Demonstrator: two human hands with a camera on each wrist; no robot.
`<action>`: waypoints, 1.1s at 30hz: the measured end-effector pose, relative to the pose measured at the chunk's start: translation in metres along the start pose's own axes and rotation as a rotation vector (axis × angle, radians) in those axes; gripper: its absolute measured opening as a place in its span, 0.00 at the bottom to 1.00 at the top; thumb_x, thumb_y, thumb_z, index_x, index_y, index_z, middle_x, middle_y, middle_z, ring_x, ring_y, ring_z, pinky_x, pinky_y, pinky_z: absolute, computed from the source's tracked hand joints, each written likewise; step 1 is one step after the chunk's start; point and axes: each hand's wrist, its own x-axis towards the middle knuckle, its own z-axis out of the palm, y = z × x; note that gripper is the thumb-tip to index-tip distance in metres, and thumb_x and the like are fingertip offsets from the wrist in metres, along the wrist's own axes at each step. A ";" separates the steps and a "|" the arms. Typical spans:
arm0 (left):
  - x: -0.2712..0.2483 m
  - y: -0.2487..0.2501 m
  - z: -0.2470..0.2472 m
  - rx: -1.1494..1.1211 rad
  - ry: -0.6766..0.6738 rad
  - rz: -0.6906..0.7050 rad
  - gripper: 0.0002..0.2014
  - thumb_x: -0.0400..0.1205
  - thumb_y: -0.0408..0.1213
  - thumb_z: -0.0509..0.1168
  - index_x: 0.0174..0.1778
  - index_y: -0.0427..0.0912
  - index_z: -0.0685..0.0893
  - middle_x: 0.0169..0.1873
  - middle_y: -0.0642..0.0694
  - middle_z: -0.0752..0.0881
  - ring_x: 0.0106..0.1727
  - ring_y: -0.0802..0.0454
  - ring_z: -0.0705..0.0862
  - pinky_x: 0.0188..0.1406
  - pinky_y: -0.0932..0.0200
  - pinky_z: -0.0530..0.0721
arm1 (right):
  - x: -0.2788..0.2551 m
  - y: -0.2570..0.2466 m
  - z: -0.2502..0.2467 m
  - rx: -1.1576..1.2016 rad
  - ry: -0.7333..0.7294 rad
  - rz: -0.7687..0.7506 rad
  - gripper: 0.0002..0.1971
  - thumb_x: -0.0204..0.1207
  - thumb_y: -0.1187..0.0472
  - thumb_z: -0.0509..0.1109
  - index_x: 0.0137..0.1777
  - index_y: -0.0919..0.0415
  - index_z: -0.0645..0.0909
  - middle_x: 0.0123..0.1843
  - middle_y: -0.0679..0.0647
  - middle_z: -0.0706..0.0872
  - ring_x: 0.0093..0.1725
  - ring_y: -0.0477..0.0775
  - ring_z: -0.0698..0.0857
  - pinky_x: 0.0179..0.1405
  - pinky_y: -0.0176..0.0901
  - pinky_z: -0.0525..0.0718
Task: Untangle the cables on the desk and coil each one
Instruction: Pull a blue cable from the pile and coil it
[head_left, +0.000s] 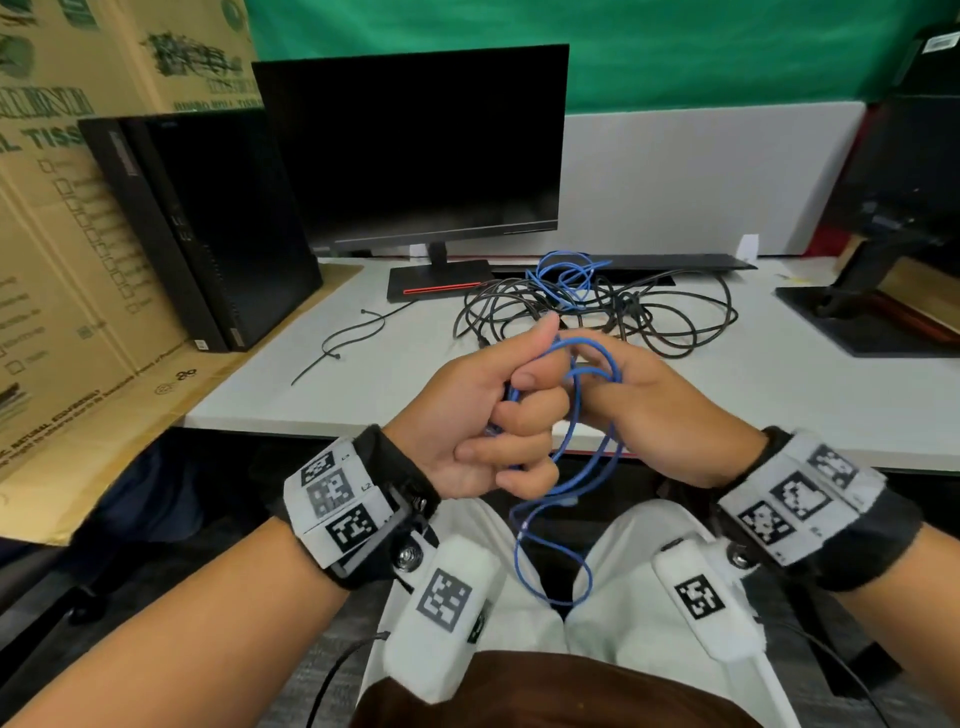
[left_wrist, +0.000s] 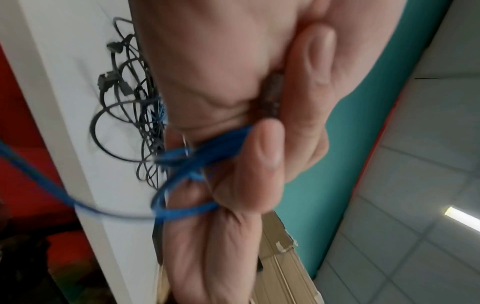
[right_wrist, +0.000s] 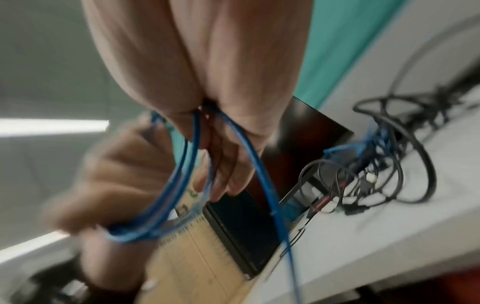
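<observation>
1. While the left hand (head_left: 483, 415) makes a fist-like grip around several turns of a blue network cable (head_left: 571, 415), fingers curled tight and thumb raised, the right hand (head_left: 649, 410) pinches a strand of the same cable and holds a loop open just beside the left.

2. The cable's gathered turns lie inside the left grip; a free length hangs from between the hands, falls below the front edge of the surface (head_left: 363, 374) and loops over the person's lap. In the right wrist view the strands arc from the right hand's fingers (right_wrist: 228, 164) across to the left hand (right_wrist: 116, 185).

3. Judged from the hanging slack, this coil is only partly wound; the tail has yet to be taken in.

4. Well apart, near the back of the surface, a tangle of black cables (head_left: 623, 312) lies in a heap, with more blue cable (head_left: 566, 275) knotted into it. Whether that blue is a second cable or the far end of the held one cannot be told.

5. The bulk of the job appears to remain: the heap looks untouched, and no finished coil is in sight.

6. A monitor (head_left: 415, 150) stands behind the heap; a black cable tie (head_left: 332, 348) lies to the left.
</observation>
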 end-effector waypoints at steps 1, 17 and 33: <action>0.000 0.002 -0.001 0.030 0.057 0.012 0.22 0.87 0.56 0.55 0.31 0.49 0.69 0.17 0.55 0.61 0.09 0.58 0.58 0.18 0.66 0.67 | 0.000 -0.002 -0.002 0.107 0.001 0.037 0.14 0.84 0.75 0.59 0.64 0.67 0.81 0.52 0.68 0.85 0.52 0.60 0.86 0.63 0.56 0.85; 0.003 0.001 -0.013 0.312 0.315 -0.017 0.21 0.89 0.54 0.54 0.41 0.40 0.77 0.21 0.48 0.68 0.13 0.56 0.65 0.27 0.52 0.85 | 0.001 0.002 0.006 0.049 0.168 0.146 0.23 0.85 0.44 0.56 0.38 0.63 0.72 0.24 0.56 0.68 0.19 0.57 0.77 0.31 0.55 0.86; 0.001 0.005 -0.030 0.406 0.610 0.433 0.22 0.82 0.50 0.63 0.26 0.40 0.74 0.65 0.56 0.84 0.72 0.56 0.82 0.57 0.33 0.88 | -0.031 0.021 0.033 -1.013 -0.608 0.268 0.14 0.87 0.46 0.58 0.55 0.57 0.73 0.40 0.52 0.81 0.36 0.52 0.80 0.33 0.44 0.77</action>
